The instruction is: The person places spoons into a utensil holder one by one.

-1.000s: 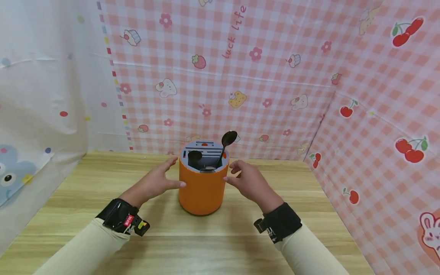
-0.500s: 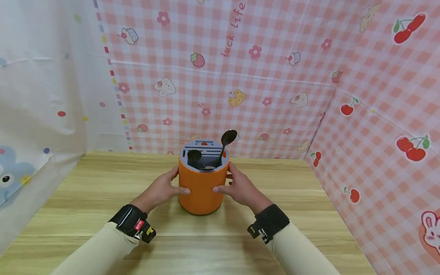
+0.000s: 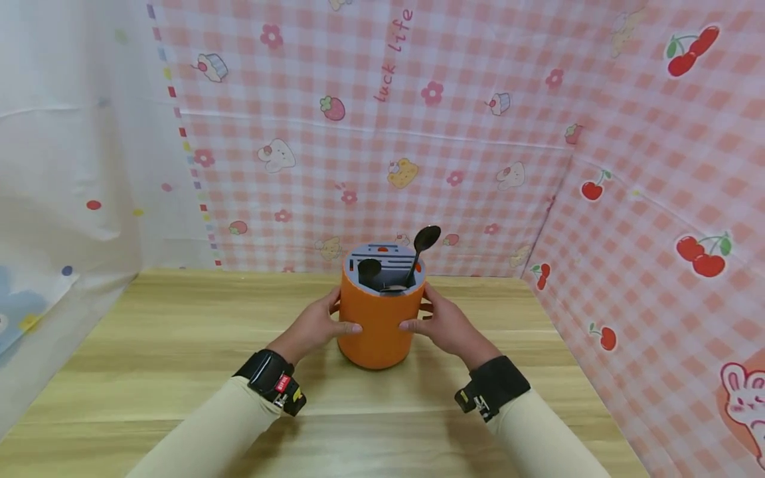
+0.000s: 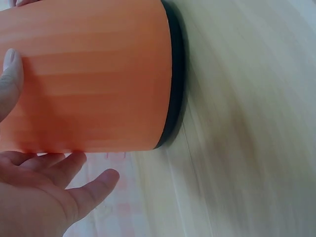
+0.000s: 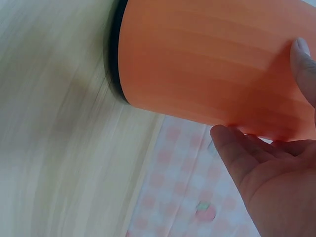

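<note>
An orange cylindrical utensil holder [image 3: 379,332] with a grey slotted top stands upright on the wooden table. A dark spoon [image 3: 427,238] leans out of its opening, bowl up; beside it in the opening is a dark round utensil head [image 3: 370,267], its kind unclear. My left hand [image 3: 317,326] grips the holder's left side, thumb on the front and fingers round the side. On the opposite side, my right hand [image 3: 447,325] holds it likewise, thumb in front. In both wrist views the holder's black base [image 4: 177,79] sits at the tabletop; a slight lift cannot be ruled out.
The wooden table [image 3: 197,345] reaches back to a pink checked cloth wall [image 3: 311,153]. Another checked cloth wall [image 3: 645,199] bounds the right side. A white dotted cloth [image 3: 66,153] hangs on the left.
Both hands closed in from the sides and took hold of the utensil holder. Since half a second ago, holder and hands have shifted to the right together.
</note>
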Demonstrator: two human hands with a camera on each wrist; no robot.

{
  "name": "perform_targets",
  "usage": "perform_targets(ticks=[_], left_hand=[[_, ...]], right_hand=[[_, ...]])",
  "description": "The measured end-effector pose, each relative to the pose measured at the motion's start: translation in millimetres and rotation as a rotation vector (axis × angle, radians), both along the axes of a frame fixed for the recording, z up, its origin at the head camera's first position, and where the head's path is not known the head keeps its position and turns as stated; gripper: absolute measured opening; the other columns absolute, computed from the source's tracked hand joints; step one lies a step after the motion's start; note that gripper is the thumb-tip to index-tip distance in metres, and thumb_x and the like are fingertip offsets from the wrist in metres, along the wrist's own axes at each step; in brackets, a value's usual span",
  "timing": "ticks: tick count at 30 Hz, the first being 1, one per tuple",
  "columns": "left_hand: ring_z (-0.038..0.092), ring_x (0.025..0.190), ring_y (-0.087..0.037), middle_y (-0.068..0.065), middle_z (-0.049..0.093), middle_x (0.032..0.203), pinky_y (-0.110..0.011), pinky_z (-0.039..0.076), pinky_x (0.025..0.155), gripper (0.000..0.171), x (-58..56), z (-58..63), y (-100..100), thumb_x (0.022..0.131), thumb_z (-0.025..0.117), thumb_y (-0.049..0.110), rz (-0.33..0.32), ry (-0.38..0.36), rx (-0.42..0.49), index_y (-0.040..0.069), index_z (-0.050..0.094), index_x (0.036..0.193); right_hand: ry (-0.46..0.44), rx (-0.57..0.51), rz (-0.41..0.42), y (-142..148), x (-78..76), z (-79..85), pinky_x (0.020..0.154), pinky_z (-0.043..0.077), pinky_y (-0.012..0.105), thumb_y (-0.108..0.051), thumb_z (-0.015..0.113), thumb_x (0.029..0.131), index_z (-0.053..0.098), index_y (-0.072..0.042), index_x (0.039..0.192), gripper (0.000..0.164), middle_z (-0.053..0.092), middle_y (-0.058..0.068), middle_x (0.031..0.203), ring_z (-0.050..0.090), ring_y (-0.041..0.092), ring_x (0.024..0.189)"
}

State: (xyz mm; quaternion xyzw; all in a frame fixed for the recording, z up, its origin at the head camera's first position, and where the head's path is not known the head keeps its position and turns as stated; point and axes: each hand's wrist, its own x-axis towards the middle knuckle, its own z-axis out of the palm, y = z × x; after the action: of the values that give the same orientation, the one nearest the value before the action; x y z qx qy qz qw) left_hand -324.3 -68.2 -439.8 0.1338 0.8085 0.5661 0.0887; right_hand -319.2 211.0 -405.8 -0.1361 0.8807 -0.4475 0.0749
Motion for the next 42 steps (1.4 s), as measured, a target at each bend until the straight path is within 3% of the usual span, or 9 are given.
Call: perform_targets(ticks=[6,10,16,22,31,34,37,40,42], left_hand=[[0.027,0.151,-0.035,-0.003,0.033,0.163,-0.058,0.031,0.116,0.097,-10.2,-5.6,34.6,0.083,0.086,0.03,-0.001,-0.014,0.078,0.023,0.027,0.16],[0.026,0.152,-0.035,-0.01,0.029,0.164,-0.056,0.027,0.119,0.092,-14.5,-7.4,58.6,0.082,0.087,0.027,0.019,-0.028,0.114,0.016,0.032,0.155],[0.024,0.152,-0.035,-0.017,0.028,0.163,-0.054,0.025,0.12,0.089,-14.2,-9.8,82.3,0.085,0.085,0.023,0.048,-0.043,0.154,0.009,0.028,0.151],[0.023,0.152,-0.035,-0.016,0.032,0.162,-0.057,0.022,0.12,0.088,-12.0,-10.9,93.2,0.085,0.084,0.03,0.048,-0.019,0.14,0.011,0.028,0.151],[0.021,0.154,-0.031,-0.013,0.028,0.164,-0.056,0.021,0.121,0.091,-9.9,-13.1,88.9,0.085,0.083,0.033,0.063,-0.029,0.101,0.013,0.026,0.153],[0.023,0.153,-0.033,-0.013,0.028,0.165,-0.057,0.023,0.12,0.089,-8.2,-12.9,85.6,0.089,0.079,0.037,0.068,-0.021,0.041,0.014,0.025,0.157],[0.029,0.15,-0.033,-0.01,0.03,0.164,-0.058,0.026,0.119,0.08,-4.1,-13.0,77.8,0.096,0.07,0.041,0.069,0.001,-0.082,0.019,0.027,0.159],[0.035,0.147,-0.033,-0.01,0.037,0.161,-0.056,0.029,0.118,0.067,2.2,-13.4,65.1,0.101,0.06,0.043,0.068,0.062,-0.228,0.018,0.034,0.157],[0.04,0.144,-0.034,-0.013,0.043,0.157,-0.053,0.032,0.117,0.06,7.2,-13.2,54.1,0.103,0.057,0.041,0.079,0.133,-0.326,0.011,0.043,0.153]], right_hand=[[0.006,0.017,-0.044,31.1,-3.0,-3.7,0.103,0.049,0.051,-0.041,0.081,0.086,0.026,-0.024,0.161,0.095,0.04,0.01,0.158,0.047,0.038,0.139],[0.011,0.043,-0.087,51.8,-2.1,-3.9,0.102,0.049,0.052,-0.042,0.079,0.087,0.025,-0.022,0.161,0.094,0.04,0.011,0.157,0.047,0.039,0.138],[-0.004,0.072,-0.116,70.0,2.3,-4.0,0.103,0.049,0.053,-0.042,0.076,0.09,0.025,-0.019,0.161,0.09,0.037,0.015,0.159,0.046,0.042,0.139],[-0.021,0.071,-0.125,77.0,4.8,-12.6,0.104,0.048,0.051,-0.041,0.073,0.093,0.026,-0.014,0.16,0.087,0.037,0.018,0.159,0.046,0.044,0.137],[-0.005,0.11,-0.138,71.0,8.8,-18.4,0.103,0.049,0.051,-0.044,0.07,0.094,0.033,-0.013,0.157,0.079,0.042,0.018,0.155,0.052,0.042,0.132],[0.012,0.181,-0.148,66.9,10.6,-19.1,0.1,0.051,0.05,-0.046,0.068,0.096,0.038,-0.006,0.154,0.076,0.049,0.022,0.149,0.057,0.041,0.127],[0.053,0.29,-0.159,62.2,14.4,-20.8,0.094,0.054,0.048,-0.042,0.066,0.098,0.049,0.004,0.145,0.068,0.06,0.025,0.135,0.064,0.039,0.117],[0.085,0.39,-0.158,55.9,19.4,-21.9,0.081,0.055,0.04,-0.035,0.065,0.098,0.069,0.003,0.122,0.045,0.072,0.015,0.109,0.068,0.028,0.095],[0.075,0.425,-0.144,48.3,22.4,-21.0,0.069,0.05,0.035,-0.031,0.066,0.097,0.076,-0.003,0.1,0.03,0.069,0.005,0.086,0.062,0.021,0.077]])
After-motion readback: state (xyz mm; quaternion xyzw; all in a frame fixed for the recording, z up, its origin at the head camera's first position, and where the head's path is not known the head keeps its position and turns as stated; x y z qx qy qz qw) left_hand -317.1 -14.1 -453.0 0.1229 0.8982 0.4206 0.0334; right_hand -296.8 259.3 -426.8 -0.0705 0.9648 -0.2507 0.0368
